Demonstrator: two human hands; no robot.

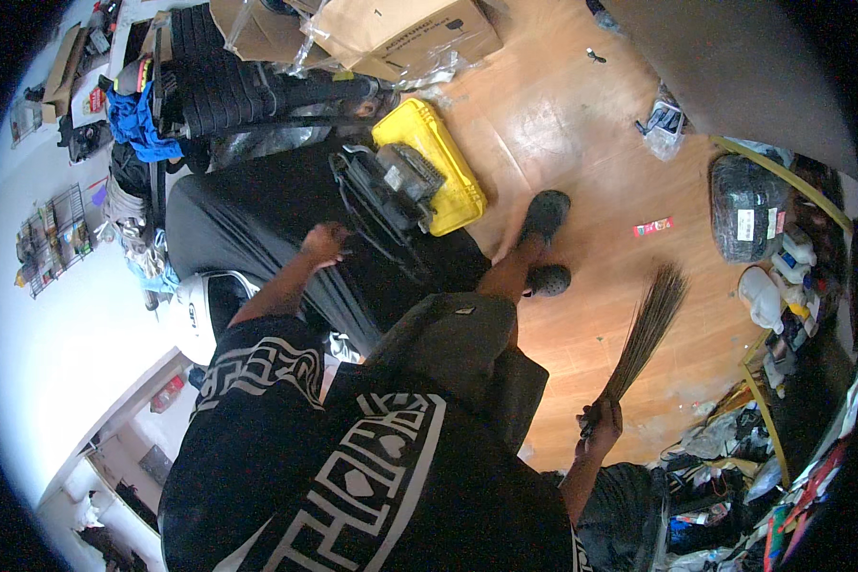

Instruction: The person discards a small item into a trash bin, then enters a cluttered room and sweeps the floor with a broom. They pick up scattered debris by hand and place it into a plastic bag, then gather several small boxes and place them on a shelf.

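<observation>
My right hand is wrapped round the bound end of a stick broom. Its thin dark bristles fan up and to the right above the wooden-looking floor. On the other side, my left hand is over a black cloth cover, fingers curled in; whatever they may hold is too small to make out. Just right of that hand lies a black device with looped cables, partly resting on a yellow hard case.
A red wrapper lies on the floor. Cardboard boxes stand at the top. To the right are a plastic-wrapped black bundle, bottles and piled bags. A white helmet is at left. My shoes are mid-floor.
</observation>
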